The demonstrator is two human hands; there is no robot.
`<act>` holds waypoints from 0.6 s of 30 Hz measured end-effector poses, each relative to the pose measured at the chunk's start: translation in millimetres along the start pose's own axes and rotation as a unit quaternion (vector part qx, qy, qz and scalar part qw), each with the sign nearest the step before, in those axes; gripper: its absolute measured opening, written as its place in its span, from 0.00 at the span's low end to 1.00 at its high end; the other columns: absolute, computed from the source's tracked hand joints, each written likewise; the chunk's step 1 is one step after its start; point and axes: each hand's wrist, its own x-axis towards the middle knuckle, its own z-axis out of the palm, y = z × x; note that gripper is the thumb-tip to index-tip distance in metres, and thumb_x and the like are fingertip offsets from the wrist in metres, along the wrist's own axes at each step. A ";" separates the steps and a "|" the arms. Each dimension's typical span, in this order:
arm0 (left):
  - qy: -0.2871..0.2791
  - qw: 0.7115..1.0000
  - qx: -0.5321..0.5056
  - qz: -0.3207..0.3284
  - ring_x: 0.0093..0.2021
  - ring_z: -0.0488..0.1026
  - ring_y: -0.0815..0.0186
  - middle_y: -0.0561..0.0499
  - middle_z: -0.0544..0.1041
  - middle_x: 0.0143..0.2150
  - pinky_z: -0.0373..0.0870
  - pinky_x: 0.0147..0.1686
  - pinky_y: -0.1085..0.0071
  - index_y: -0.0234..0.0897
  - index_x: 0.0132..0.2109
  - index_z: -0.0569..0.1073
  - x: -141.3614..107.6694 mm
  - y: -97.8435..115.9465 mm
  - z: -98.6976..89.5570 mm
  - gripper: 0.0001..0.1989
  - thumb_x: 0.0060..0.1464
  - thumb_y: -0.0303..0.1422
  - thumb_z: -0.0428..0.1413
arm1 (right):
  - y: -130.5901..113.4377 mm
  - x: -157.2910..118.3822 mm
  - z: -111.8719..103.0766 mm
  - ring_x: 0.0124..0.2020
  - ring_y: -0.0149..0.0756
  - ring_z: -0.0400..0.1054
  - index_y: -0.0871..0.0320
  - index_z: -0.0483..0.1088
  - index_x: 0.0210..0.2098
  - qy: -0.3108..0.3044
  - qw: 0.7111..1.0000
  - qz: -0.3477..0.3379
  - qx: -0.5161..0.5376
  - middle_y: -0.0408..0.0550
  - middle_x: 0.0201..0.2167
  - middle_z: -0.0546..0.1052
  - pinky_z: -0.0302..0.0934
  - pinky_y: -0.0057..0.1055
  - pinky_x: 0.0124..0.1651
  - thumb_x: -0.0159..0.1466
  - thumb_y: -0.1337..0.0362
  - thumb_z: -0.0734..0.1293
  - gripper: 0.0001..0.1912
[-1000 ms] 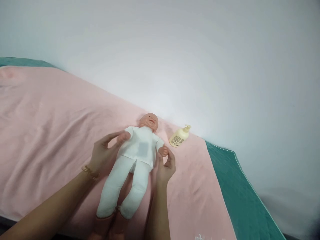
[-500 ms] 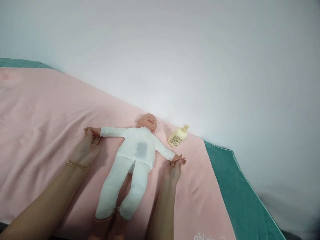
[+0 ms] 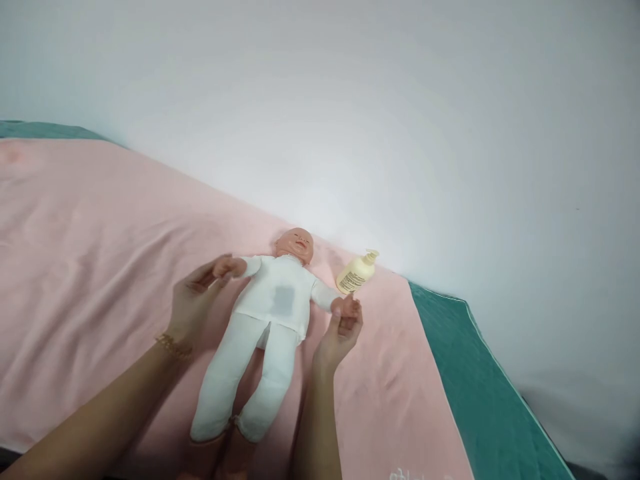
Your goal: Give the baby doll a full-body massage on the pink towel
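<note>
A baby doll (image 3: pixel 273 293) with a white cloth body lies on its back, its head toward the wall. My left hand (image 3: pixel 195 300), with a gold bracelet (image 3: pixel 173 347) at the wrist, is closed on the doll's hand (image 3: pixel 229 267) on the left side. On the other side my right hand (image 3: pixel 340 337) grips the doll's other hand (image 3: pixel 346 307). Both doll arms are raised a little and bent toward me. A grey patch (image 3: pixel 283 300) marks the doll's chest.
A pale yellow pump bottle (image 3: pixel 356 272) stands just beyond the doll's arm on the right. Pink blanket (image 3: pixel 100 220) lies under everything, over a green cover (image 3: pixel 480 380). The white wall (image 3: pixel 320 100) rises behind.
My hands have lifted the doll's hands and brought them inward, so its arms are no longer stretched out flat. The doll's body and the bottle have stayed put.
</note>
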 end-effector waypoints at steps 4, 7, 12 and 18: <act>-0.147 0.967 0.155 0.142 0.54 0.73 0.56 0.50 0.78 0.51 0.67 0.57 0.56 0.44 0.50 0.78 -15.8 -6.2 13.5 0.14 0.58 0.41 0.58 | 0.0 -21.8 9.7 0.58 0.41 0.67 0.58 0.66 0.57 -0.117 0.987 -0.105 -0.037 0.56 0.56 0.72 0.61 0.45 0.61 0.65 0.62 0.66 0.21; -0.241 0.904 0.238 0.260 0.58 0.71 0.57 0.49 0.76 0.54 0.63 0.59 0.55 0.45 0.53 0.75 -15.3 -18.3 14.4 0.15 0.63 0.39 0.52 | 9.6 -24.1 8.9 0.56 0.41 0.68 0.55 0.70 0.54 -0.210 0.952 -0.212 -0.073 0.53 0.52 0.75 0.65 0.47 0.58 0.66 0.66 0.64 0.17; -0.268 0.859 0.307 0.309 0.60 0.68 0.60 0.50 0.74 0.57 0.62 0.59 0.57 0.45 0.56 0.74 -12.5 -28.6 14.6 0.17 0.66 0.36 0.46 | 14.9 -18.8 10.2 0.54 0.38 0.71 0.49 0.72 0.53 -0.261 0.913 -0.299 -0.089 0.49 0.48 0.78 0.66 0.48 0.58 0.66 0.71 0.63 0.18; -0.276 0.844 0.322 0.327 0.60 0.68 0.61 0.52 0.73 0.58 0.64 0.58 0.59 0.47 0.56 0.73 -12.7 -35.8 15.8 0.17 0.65 0.33 0.46 | 15.3 -18.4 11.2 0.53 0.38 0.71 0.47 0.72 0.53 -0.284 0.901 -0.312 -0.102 0.48 0.47 0.78 0.66 0.49 0.58 0.66 0.72 0.62 0.20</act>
